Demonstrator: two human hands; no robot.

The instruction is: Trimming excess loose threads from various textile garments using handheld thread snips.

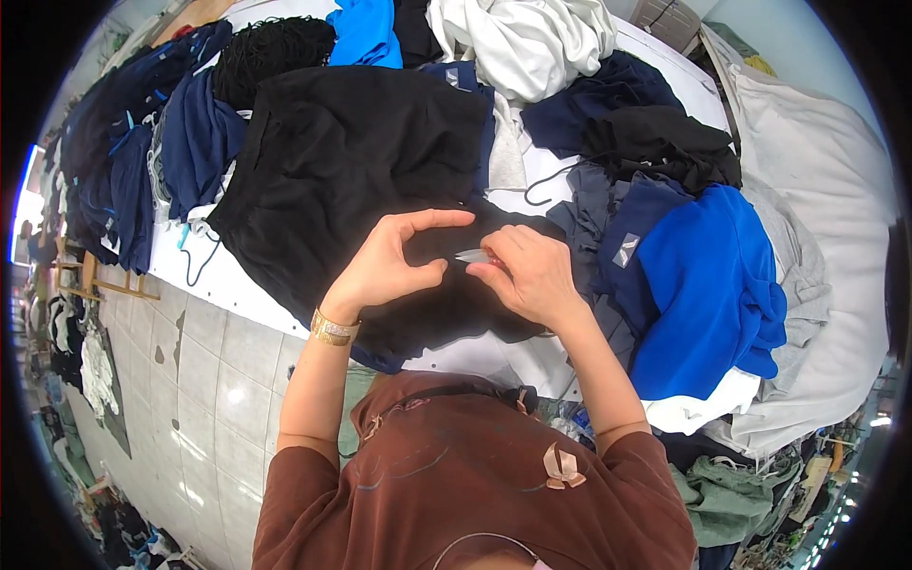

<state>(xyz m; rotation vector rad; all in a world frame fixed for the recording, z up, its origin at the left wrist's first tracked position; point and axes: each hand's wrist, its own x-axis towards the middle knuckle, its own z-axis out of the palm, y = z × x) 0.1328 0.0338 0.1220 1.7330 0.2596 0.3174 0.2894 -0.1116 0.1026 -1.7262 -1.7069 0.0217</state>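
My right hand (527, 271) is closed around small thread snips (469, 256), whose pale pointed blades stick out toward my left hand. A bit of red shows between the fingers; the rest of the snips is hidden in the palm. My left hand (397, 258) is over the cloth with thumb and forefinger spread apart, nothing visible between them. Both hands are above a pair of black shorts (361, 142) laid out on the white table (249, 296). The gathered waistband of the shorts (237, 180) lies toward the left, with the lower part of the cloth under my hands.
Bright blue cloth (708, 285), navy garments (608, 95) and black cloth (655, 142) are heaped on the right. White fabric (532, 43) lies at the back, beside a black stringy heap (271, 59). Navy clothes (195, 133) pile up at left. Tiled floor (223, 380) shows at lower left.
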